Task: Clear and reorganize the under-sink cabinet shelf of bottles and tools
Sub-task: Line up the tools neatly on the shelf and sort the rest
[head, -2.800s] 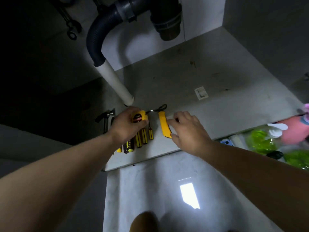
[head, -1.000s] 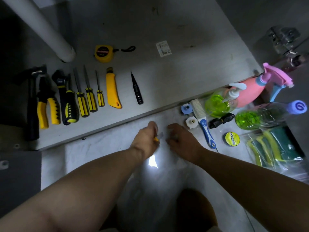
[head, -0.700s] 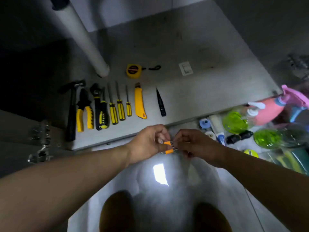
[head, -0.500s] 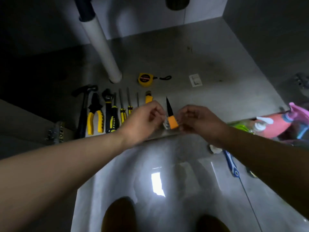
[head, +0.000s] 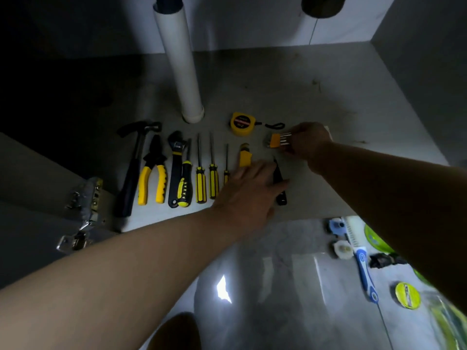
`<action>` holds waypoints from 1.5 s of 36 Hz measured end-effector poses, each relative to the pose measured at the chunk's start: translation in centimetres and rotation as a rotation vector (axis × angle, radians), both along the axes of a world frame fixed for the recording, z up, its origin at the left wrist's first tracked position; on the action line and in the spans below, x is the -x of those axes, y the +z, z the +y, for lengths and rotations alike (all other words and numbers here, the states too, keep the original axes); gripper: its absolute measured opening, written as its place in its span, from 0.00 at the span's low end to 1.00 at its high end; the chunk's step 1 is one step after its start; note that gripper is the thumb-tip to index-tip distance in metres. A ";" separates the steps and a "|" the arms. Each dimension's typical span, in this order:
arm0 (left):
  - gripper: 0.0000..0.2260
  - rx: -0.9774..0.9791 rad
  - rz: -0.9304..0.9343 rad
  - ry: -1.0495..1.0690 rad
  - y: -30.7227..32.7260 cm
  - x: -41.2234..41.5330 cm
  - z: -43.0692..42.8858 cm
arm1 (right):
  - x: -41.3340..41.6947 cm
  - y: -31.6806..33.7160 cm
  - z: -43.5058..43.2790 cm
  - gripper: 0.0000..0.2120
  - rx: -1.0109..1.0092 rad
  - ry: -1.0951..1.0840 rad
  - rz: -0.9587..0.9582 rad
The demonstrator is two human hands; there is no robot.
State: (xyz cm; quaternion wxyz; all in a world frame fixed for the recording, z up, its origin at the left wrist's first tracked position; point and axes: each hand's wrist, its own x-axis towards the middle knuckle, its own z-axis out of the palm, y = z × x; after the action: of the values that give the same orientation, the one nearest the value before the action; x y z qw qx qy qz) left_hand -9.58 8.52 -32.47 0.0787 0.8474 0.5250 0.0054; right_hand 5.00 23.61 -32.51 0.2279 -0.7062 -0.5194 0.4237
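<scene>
Freed by the flattened left hand (head: pixel 249 195), the hex key set (head: pixel 278 140) is being pinched by the right hand (head: pixel 309 144) beside the tape measure (head: pixel 241 123). Keys clipped in its orange holder (head: pixel 274 142) are being kept crosswise, bent ends toward the tape measure.

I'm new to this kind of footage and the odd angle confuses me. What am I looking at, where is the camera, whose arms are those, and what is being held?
There is no machine here. The two bare arms belong to a person, and the single wide-angle camera sits on their head, looking forward and down, so you see their own view.

They face a grey cabinet shelf under a sink, with a white pipe coming down to it. Tools lie in a row on the shelf: a hammer, pliers, a wrench, screwdrivers and a yellow knife, with a tape measure behind.

The left hand lies open over the row's right end and holds nothing. The right hand pinches an orange holder of small metal keys near the tape measure.

On the floor at the right lie a blue-handled brush and a roll of tape.
</scene>
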 end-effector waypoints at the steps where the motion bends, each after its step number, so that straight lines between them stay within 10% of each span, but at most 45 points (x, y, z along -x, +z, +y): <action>1: 0.31 0.003 0.007 -0.011 -0.2 -0.3 0.1 | 0.1 -0.2 0.0 0.11 -0.020 -0.016 -0.016; 11: 0.28 -0.011 -0.016 0.061 -0.9 -1.1 0.0 | -0.8 -1.1 -1.7 0.24 -0.090 0.041 0.054; 21: 0.28 -0.026 0.077 0.081 -0.5 -0.6 -0.7 | -3.8 0.5 -5.4 0.11 -0.143 0.039 0.131; 29: 0.25 -0.107 -0.010 -0.022 1.3 -3.3 -3.0 | -11.6 3.1 -12.0 0.06 -0.405 0.204 -0.315; 36: 0.09 0.100 -0.293 -0.343 1.1 -10.2 -6.2 | -16.3 -1.9 -20.7 0.03 -0.234 0.322 -0.438; 43: 0.15 0.491 -0.439 0.224 -4.0 -13.9 -8.2 | -16.4 -7.4 -22.9 0.21 -0.108 0.251 -0.438; 49: 0.27 0.733 -0.550 0.437 -6.7 -14.0 -9.1 | -16.5 -8.6 -22.0 0.06 -0.164 0.236 -0.419; 54: 0.32 0.751 -0.705 0.379 -6.6 -13.2 -8.8 | -15.6 -7.6 -23.1 0.02 -0.028 0.127 0.045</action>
State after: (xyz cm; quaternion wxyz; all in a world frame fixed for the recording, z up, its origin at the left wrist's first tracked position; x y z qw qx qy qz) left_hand 3.60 -0.28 -39.09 0.5445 0.5987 0.5761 0.1152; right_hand 20.57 0.55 -40.07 0.2220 -0.6588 -0.5641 0.4456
